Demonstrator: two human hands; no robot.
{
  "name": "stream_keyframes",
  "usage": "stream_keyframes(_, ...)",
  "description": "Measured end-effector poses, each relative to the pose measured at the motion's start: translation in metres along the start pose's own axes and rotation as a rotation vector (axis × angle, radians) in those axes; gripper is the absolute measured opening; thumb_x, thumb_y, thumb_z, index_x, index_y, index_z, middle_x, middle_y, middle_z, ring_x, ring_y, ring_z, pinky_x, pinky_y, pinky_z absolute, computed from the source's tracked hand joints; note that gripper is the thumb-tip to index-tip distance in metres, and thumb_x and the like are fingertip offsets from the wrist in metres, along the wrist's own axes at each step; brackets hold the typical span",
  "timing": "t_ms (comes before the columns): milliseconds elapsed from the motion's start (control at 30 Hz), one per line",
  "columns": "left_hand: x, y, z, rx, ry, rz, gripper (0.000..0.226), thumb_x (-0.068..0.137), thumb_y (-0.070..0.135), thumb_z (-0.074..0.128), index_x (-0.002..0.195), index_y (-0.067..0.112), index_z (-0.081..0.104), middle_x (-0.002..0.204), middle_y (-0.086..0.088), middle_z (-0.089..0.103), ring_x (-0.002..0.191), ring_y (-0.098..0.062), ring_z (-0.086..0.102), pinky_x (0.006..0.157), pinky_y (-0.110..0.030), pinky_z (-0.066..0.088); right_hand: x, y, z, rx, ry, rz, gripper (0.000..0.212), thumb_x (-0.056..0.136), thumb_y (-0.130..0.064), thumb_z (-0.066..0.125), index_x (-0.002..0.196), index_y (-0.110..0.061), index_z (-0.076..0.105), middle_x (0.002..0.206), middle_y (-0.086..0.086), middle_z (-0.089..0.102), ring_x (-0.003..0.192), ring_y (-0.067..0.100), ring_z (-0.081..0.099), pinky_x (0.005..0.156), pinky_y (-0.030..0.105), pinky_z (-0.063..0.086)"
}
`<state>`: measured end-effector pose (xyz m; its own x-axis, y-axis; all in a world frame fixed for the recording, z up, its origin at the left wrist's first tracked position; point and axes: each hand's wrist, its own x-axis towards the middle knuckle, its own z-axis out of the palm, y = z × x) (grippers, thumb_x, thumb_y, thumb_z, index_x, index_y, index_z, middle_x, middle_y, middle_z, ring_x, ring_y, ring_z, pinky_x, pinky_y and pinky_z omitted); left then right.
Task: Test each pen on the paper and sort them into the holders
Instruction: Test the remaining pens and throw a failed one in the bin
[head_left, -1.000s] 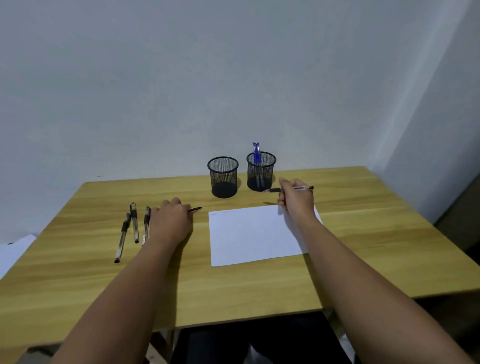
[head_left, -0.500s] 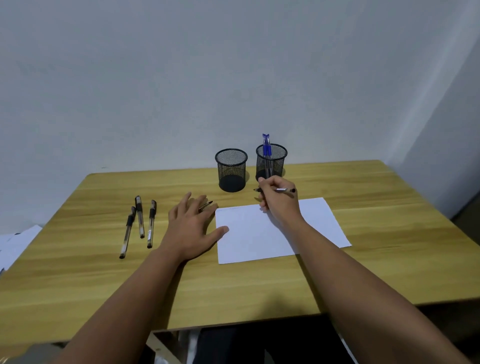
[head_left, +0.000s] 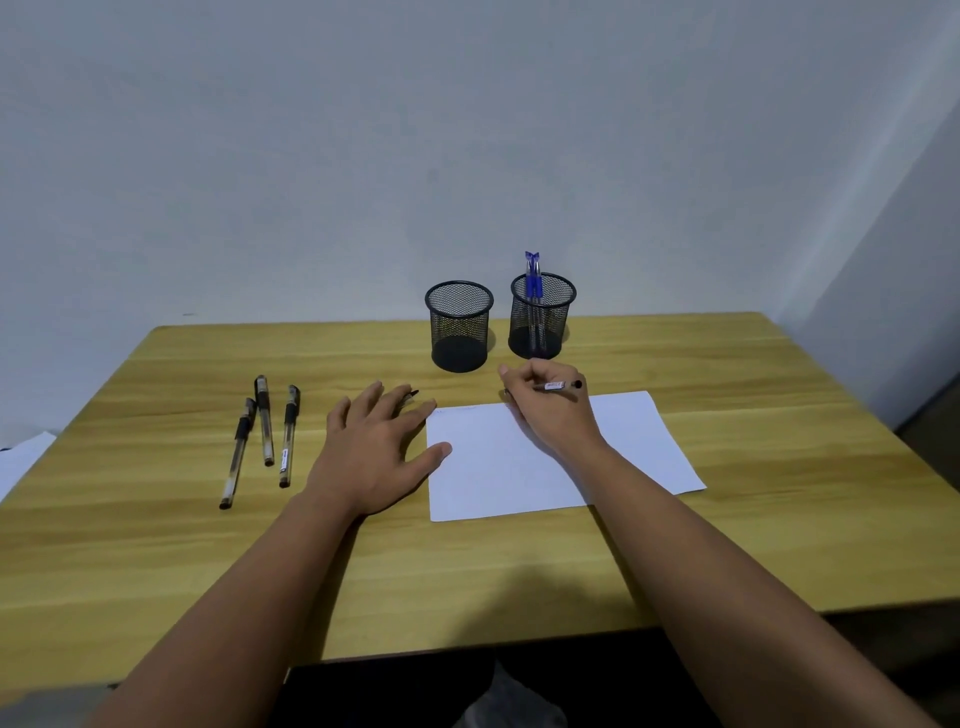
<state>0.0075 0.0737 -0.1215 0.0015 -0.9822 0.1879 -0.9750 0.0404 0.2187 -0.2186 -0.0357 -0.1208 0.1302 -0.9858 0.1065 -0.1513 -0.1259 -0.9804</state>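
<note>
Head view: right hand grips pen over paper.

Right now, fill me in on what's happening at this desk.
A person is testing pens. The right hand grips a clear black-capped pen at the top edge of the white paper sheet. The left hand lies flat beside the sheet, its fingers partly covering another pen. Three black-grip pens wait on the wooden table. The right black mesh holder holds blue-capped pens; the left mesh holder looks empty.
</note>
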Motion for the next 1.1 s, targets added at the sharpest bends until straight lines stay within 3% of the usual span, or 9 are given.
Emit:
stream_keyframes(67,0.0,0.0,0.0,-0.008,0.005,-0.001,0.074,0.085,0.083,0.027,0.15,0.048,0.04,0.164,0.009,0.031,0.154,-0.022,0.015,0.122,-0.055,0.01,0.0,-0.002,0.002,0.003,0.008,0.003,0.043,0.094,-0.048,0.074,0.067,-0.015,0.068,0.066,0.011,0.067,0.066,0.027,0.065,0.066,0.047,0.057)
stream_keyframes(133,0.001,-0.001,0.001,-0.015,0.007,-0.005,0.074,0.085,0.083,0.027,0.149,0.049,0.04,0.163,0.01,0.031,0.154,-0.021,0.016,0.122,-0.055,0.01,0.003,-0.007,0.003,0.085,0.011,0.008,0.044,0.101,-0.035,0.073,0.077,0.001,0.065,0.064,0.012,0.064,0.06,0.023,0.06,0.058,0.038,0.049)
stream_keyframes(233,0.001,-0.001,0.001,-0.018,0.007,-0.003,0.074,0.084,0.084,0.027,0.148,0.049,0.041,0.163,0.011,0.031,0.154,-0.021,0.017,0.122,-0.056,0.011,0.008,-0.011,0.008,0.194,-0.023,-0.01,0.044,0.101,-0.025,0.075,0.082,0.011,0.059,0.06,0.011,0.058,0.06,0.031,0.056,0.052,0.034,0.042)
stream_keyframes(533,0.001,-0.002,0.001,-0.022,0.014,0.002,0.075,0.085,0.084,0.027,0.149,0.048,0.042,0.163,0.01,0.032,0.153,-0.021,0.019,0.122,-0.055,0.012,0.004,-0.002,0.008,0.055,-0.041,0.051,0.034,0.099,-0.022,0.077,0.071,-0.007,0.064,0.064,0.013,0.069,0.058,0.019,0.065,0.054,0.031,0.05)
stream_keyframes(633,0.001,-0.002,0.002,-0.014,0.013,0.002,0.075,0.085,0.084,0.026,0.149,0.048,0.041,0.163,0.01,0.032,0.153,-0.022,0.019,0.122,-0.056,0.012,0.0,-0.004,0.007,0.039,-0.038,0.046,0.036,0.099,-0.019,0.077,0.077,0.005,0.064,0.069,0.024,0.069,0.055,0.014,0.065,0.051,0.028,0.051)
stream_keyframes(700,0.001,-0.002,0.002,-0.009,0.011,0.0,0.075,0.085,0.084,0.026,0.149,0.048,0.04,0.163,0.01,0.032,0.153,-0.021,0.019,0.122,-0.055,0.012,-0.001,-0.005,0.007,0.029,-0.047,0.036,0.036,0.099,-0.019,0.077,0.08,0.009,0.064,0.07,0.023,0.07,0.054,0.013,0.064,0.05,0.027,0.051)
stream_keyframes(1100,0.001,-0.002,0.002,-0.019,0.008,-0.005,0.075,0.084,0.084,0.026,0.15,0.049,0.039,0.164,0.012,0.03,0.154,-0.02,0.017,0.123,-0.053,0.009,-0.002,-0.005,0.007,-0.005,-0.057,0.032,0.038,0.099,-0.017,0.076,0.077,0.011,0.063,0.067,0.026,0.067,0.05,0.014,0.059,0.049,0.026,0.047)
